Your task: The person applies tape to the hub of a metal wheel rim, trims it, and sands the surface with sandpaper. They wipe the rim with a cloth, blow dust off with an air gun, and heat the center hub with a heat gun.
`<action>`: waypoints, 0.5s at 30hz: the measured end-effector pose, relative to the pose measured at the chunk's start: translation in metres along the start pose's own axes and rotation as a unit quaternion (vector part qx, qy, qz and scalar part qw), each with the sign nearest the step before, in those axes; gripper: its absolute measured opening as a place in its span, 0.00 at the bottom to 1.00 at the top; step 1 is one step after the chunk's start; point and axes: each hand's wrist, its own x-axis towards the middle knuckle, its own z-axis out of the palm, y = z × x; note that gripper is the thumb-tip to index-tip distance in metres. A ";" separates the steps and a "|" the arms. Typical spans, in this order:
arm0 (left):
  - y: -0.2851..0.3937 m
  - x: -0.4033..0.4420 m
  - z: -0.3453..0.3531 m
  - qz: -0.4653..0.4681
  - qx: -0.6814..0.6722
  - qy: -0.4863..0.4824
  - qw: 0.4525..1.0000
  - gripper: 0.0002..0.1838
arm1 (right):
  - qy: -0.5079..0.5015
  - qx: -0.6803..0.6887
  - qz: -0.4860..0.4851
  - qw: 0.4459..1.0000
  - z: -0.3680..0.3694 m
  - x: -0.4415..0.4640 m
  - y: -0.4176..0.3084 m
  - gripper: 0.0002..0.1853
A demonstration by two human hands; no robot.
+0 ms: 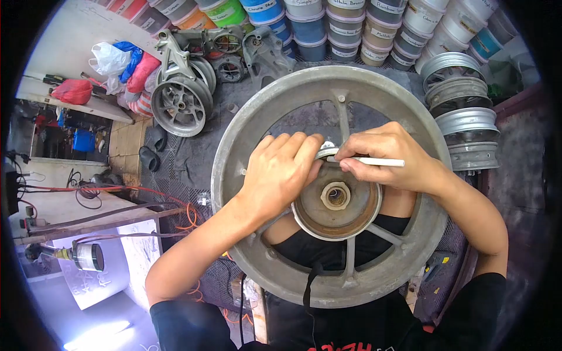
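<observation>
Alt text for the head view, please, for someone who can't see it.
Right hand holds a slim white pen-like tool at the hub edge of a large gray spoked wheel; left hand curls beside it. Beyond are stacked wheel rims and labeled tubs.

My left hand (pixel 285 164) gripped a roll of tape (pixel 325 153) at the hub (pixel 336 196) of the spoked wheel (pixel 240 126); my right hand (pixel 383 153) held a white pen-like tool (pixel 380 162).

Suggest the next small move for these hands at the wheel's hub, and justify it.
Probably ease the white tool slightly along the hub's rim: the right hand pinches it like a pen, its tip close to that rim, with the left hand beside it.
</observation>
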 end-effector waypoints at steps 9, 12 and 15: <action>0.000 -0.001 0.000 0.061 0.062 0.026 0.996 0.20 | -0.015 0.041 0.021 0.999 -0.006 0.003 -0.001 0.09; 0.000 -0.003 -0.005 0.078 0.067 0.023 0.994 0.19 | -0.018 0.064 0.020 0.998 -0.009 0.002 -0.001 0.09; 0.002 -0.004 -0.015 0.093 0.039 0.011 0.995 0.15 | -0.020 0.090 0.008 0.996 -0.013 0.001 -0.004 0.08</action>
